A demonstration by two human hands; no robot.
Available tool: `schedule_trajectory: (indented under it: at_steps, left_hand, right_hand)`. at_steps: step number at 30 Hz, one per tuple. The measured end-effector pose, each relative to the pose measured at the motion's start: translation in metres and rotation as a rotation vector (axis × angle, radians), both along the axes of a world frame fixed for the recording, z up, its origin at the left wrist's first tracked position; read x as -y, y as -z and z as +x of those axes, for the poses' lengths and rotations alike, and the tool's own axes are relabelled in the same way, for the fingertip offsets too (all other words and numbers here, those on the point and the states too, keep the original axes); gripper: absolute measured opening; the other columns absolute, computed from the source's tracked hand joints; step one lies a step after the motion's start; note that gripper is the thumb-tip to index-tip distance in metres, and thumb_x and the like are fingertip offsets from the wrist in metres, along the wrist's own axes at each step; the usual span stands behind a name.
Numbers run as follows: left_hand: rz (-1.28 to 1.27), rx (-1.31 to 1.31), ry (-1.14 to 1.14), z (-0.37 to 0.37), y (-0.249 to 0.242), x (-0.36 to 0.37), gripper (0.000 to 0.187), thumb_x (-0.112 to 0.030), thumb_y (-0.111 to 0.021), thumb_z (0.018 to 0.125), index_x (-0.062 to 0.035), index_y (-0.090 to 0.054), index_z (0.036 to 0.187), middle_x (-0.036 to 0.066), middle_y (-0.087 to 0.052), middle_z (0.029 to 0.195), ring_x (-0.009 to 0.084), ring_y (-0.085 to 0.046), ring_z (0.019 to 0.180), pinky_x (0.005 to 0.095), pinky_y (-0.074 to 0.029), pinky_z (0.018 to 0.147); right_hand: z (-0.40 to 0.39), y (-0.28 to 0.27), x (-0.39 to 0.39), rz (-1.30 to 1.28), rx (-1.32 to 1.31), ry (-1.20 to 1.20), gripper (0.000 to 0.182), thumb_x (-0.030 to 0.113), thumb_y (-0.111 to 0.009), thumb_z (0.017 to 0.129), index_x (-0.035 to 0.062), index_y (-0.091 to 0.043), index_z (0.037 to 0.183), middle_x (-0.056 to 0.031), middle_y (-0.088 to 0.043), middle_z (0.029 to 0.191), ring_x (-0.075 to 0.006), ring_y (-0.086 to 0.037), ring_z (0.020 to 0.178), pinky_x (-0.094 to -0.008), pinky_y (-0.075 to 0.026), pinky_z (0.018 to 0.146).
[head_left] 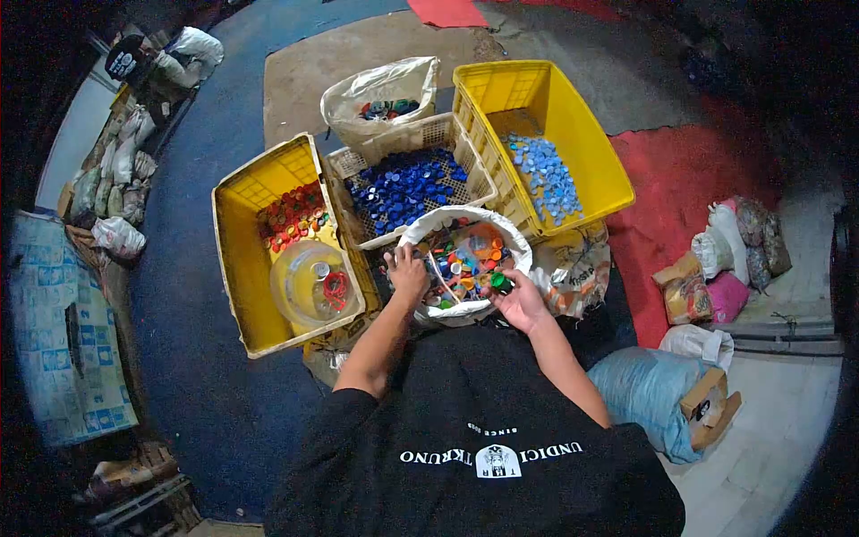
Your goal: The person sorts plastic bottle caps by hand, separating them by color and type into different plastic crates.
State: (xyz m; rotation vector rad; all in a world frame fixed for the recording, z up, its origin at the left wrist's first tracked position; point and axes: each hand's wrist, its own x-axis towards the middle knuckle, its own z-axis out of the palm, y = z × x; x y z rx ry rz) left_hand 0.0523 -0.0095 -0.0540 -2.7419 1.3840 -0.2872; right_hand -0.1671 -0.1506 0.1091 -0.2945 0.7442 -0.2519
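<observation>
The body wears 1 black short-sleeved shirt [474,394] of plain, matte fabric. The left sleeve [335,425] and right sleeve [626,452] are black and unmarked, each ending near the elbow with an even hem. Markings are white: 1 arched badge [498,462] with a dark figure inside, flanked by 2 capitalised words [550,452], and 1 smaller line [492,428] beginning "SINCE", its numerals too small to confirm. The forearms and hands are uncovered, each hand 5-fingered.
</observation>
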Motion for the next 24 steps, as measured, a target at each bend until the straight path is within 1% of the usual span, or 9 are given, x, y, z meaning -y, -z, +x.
schedule_trajectory:
  at_steps: [5, 7, 9, 12, 14, 17, 21, 23, 24]
  left_hand:
    - [-0.011, -0.196, -0.076, -0.016, -0.032, 0.003, 0.027, -0.033, -0.062, 0.071, -0.0125, -0.074, 0.085, 0.009, -0.049, 0.119, 0.0272, -0.041, 0.112, 0.0528, -0.02, 0.096]
    - [-0.048, -0.267, -0.156, -0.019, -0.041, 0.005, 0.022, -0.023, -0.058, 0.075, -0.0116, -0.073, 0.088, 0.009, -0.048, 0.118, 0.0263, -0.04, 0.114, 0.0502, -0.019, 0.098]
    - [-0.157, -0.198, -0.147, -0.021, -0.038, 0.004, 0.022, -0.022, -0.059, 0.074, -0.0123, -0.072, 0.09, 0.01, -0.05, 0.116, 0.027, -0.041, 0.114, 0.0495, -0.02, 0.097]
    - [-0.087, -0.14, -0.108, -0.023, -0.03, 0.006, 0.017, -0.019, -0.06, 0.075, -0.0147, -0.072, 0.086, 0.008, -0.052, 0.112, 0.0245, -0.043, 0.11, 0.0476, -0.021, 0.096]
    - [-0.014, -0.114, -0.099, -0.021, -0.024, 0.01, 0.017, -0.019, -0.06, 0.074, -0.0159, -0.072, 0.087, 0.007, -0.052, 0.111, 0.0241, -0.044, 0.11, 0.0472, -0.02, 0.095]
    - [0.102, -0.117, -0.092, -0.023, -0.034, 0.013, 0.019, -0.02, -0.06, 0.075, -0.0181, -0.072, 0.09, 0.007, -0.052, 0.109, 0.0232, -0.045, 0.108, 0.046, -0.02, 0.095]
    - [-0.256, -0.218, -0.161, -0.037, -0.086, 0.024, 0.017, -0.023, -0.061, 0.078, -0.0145, -0.07, 0.089, 0.009, -0.052, 0.115, 0.0253, -0.045, 0.112, 0.0495, -0.021, 0.094]
    - [-0.466, -0.411, -0.243, -0.049, -0.111, 0.026, 0.019, -0.023, -0.066, 0.078, -0.011, -0.068, 0.092, 0.012, -0.056, 0.106, 0.0289, -0.053, 0.1, 0.05, -0.034, 0.088]
    - [-0.653, -0.714, -0.128, -0.047, -0.109, 0.026, 0.023, -0.02, -0.068, 0.082, -0.0047, -0.065, 0.099, 0.011, -0.062, 0.097, 0.0249, -0.061, 0.082, 0.0398, -0.047, 0.07]
  right_hand:
    - [0.007, -0.011, 0.023, -0.05, -0.016, -0.037, 0.019, 0.016, -0.054, 0.089, 0.0016, -0.053, 0.103, -0.0151, -0.06, 0.093, -0.0269, -0.062, 0.085, -0.0387, -0.054, 0.081]
    - [0.011, -0.011, 0.029, -0.017, 0.011, -0.036, 0.018, 0.015, -0.056, 0.089, 0.0023, -0.053, 0.101, -0.0145, -0.06, 0.092, -0.0263, -0.061, 0.085, -0.0388, -0.054, 0.081]
    - [0.012, -0.006, 0.033, -0.012, 0.048, -0.073, 0.018, 0.015, -0.057, 0.088, 0.0025, -0.053, 0.101, -0.0142, -0.06, 0.092, -0.0263, -0.061, 0.086, -0.0388, -0.054, 0.081]
    - [0.011, -0.006, 0.037, -0.012, 0.021, -0.102, 0.018, 0.016, -0.058, 0.088, 0.0028, -0.054, 0.101, -0.0136, -0.061, 0.092, -0.0261, -0.062, 0.086, -0.0389, -0.054, 0.082]
    - [0.012, -0.007, 0.04, -0.027, -0.006, -0.109, 0.018, 0.012, -0.053, 0.088, 0.0012, -0.052, 0.102, -0.0212, -0.06, 0.097, -0.0303, -0.061, 0.087, -0.0428, -0.053, 0.085]
    - [0.011, -0.009, 0.042, -0.04, -0.022, -0.143, 0.018, 0.012, -0.052, 0.089, 0.0017, -0.052, 0.104, -0.0212, -0.06, 0.099, -0.0298, -0.062, 0.087, -0.0435, -0.053, 0.085]
    - [0.01, -0.014, 0.047, -0.056, 0.005, -0.204, 0.023, 0.015, -0.056, 0.088, 0.0032, -0.054, 0.107, -0.0125, -0.06, 0.093, -0.0264, -0.063, 0.09, -0.0396, -0.054, 0.084]
    - [0.011, -0.011, 0.046, -0.06, -0.031, -0.205, 0.024, 0.014, -0.054, 0.088, 0.0024, -0.053, 0.109, -0.0128, -0.06, 0.096, -0.0273, -0.063, 0.09, -0.0402, -0.054, 0.084]
    - [0.012, 0.007, 0.049, -0.037, -0.007, -0.209, 0.025, 0.012, -0.052, 0.088, 0.0012, -0.053, 0.111, -0.0142, -0.06, 0.101, -0.0285, -0.063, 0.092, -0.0408, -0.054, 0.085]
